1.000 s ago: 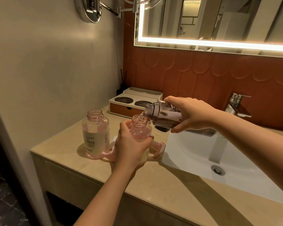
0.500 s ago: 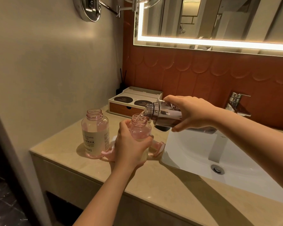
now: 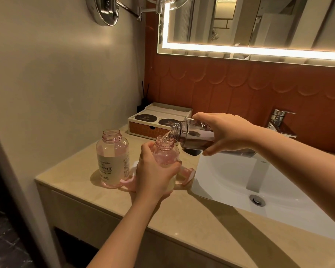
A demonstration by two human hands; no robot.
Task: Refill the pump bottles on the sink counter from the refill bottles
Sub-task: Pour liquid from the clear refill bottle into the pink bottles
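The left hand (image 3: 157, 172) curls its fingers round the body of an open pink pump bottle (image 3: 165, 151), which stands on the beige counter (image 3: 108, 202) close to the left rim of the white sink (image 3: 230, 182). The right hand (image 3: 227, 132) grips a clear refill bottle (image 3: 196, 135), fingers over the top and thumb beneath. The bottle is tipped almost level, its threaded mouth just above the pink neck, and a thin clear stream runs between them. Left of the left fingers a second open pink bottle (image 3: 112, 159) stands upright, apart from the hand and near the side wall. A pink pump head (image 3: 188, 176) lies just right of those fingers, at the sink's edge. Behind the right fingertips a box tray (image 3: 159, 120) sits against the tiled wall, and the faucet (image 3: 280, 120) rises beyond the right wrist. The counter's front edge runs beneath the left forearm, well back from the fingers.
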